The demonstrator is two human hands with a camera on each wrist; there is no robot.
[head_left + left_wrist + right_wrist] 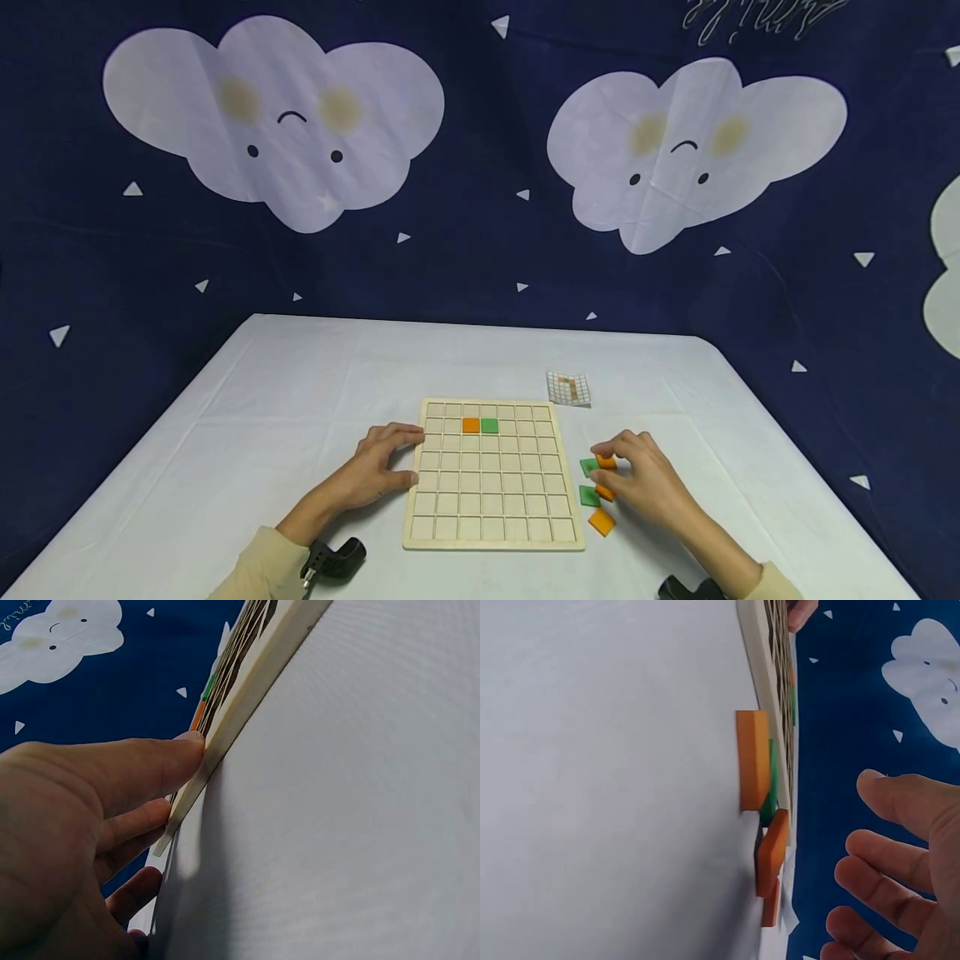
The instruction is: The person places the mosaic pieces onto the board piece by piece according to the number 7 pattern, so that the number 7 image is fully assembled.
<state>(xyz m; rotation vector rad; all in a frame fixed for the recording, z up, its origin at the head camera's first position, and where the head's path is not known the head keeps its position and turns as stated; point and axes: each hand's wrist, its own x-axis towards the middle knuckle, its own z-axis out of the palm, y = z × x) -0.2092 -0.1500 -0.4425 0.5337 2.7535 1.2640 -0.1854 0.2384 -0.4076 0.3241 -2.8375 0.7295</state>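
Note:
A wooden grid board point(491, 485) lies flat on the table, with an orange tile point(471, 426) and a green tile point(489, 426) side by side in its second row from the back. My left hand point(369, 473) touches the board's left edge with thumb and fingertips. Over loose tiles right of the board hovers my right hand point(643, 477). In the right wrist view its thumb and fingers point(889, 859) are spread, holding nothing. Below the hand lie a green tile point(589, 496) and an orange tile point(602, 522). Other loose tiles are partly hidden by the fingers.
A small card point(568, 389) printed with a coloured grid pattern lies beyond the board's back right corner. White cloth covers the table point(360, 367). Behind it hangs a dark blue curtain point(480, 275) with clouds and triangles.

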